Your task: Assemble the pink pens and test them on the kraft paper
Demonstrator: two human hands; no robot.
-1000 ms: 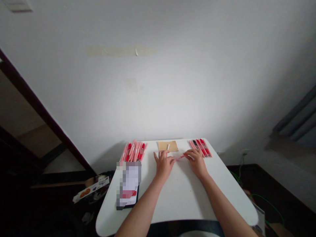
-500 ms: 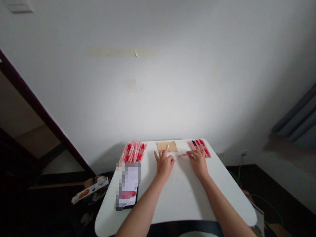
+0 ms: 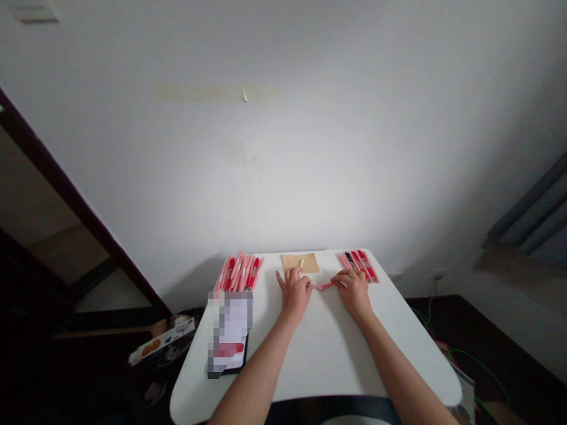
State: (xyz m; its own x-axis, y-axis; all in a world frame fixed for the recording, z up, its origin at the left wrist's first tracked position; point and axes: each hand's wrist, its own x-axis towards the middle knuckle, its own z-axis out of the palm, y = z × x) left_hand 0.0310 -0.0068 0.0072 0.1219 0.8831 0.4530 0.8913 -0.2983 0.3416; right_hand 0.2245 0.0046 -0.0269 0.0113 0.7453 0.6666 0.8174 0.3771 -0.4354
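A white surface (image 3: 328, 354) stands against a pale wall (image 3: 283, 147), seen from above and behind two bare forearms. A single pink pen (image 3: 325, 285) lies low over the far middle of the surface, bridging the gap between the two hands. The right hand (image 3: 355, 291) holds the pen's right end, its fingers (image 3: 342, 281) drawn in narrow around it with the thumb underneath. The left hand (image 3: 296, 293) is loosely curled, palm down, and its fingertips meet the pen's left end; the hand is too small in view to tell whether it pinches the pen or only touches it.

Just beyond the left hand lies a small brown card (image 3: 308, 263) with a short white piece (image 3: 301, 262) on it. At the far left of the surface is a loose pile of pink and red pens (image 3: 239, 273). At the far right, just behind the right hand's knuckles, a neater row of pens (image 3: 359, 264) lies side by side. A dark-edged flat item (image 3: 230, 333), blurred out, sits near the left edge. Nothing lies between the hands apart from the pen.

The pen's long axis runs nearly left to right across the surface, with the right end tilted slightly further from the person. Which end is the tip cannot be made out.
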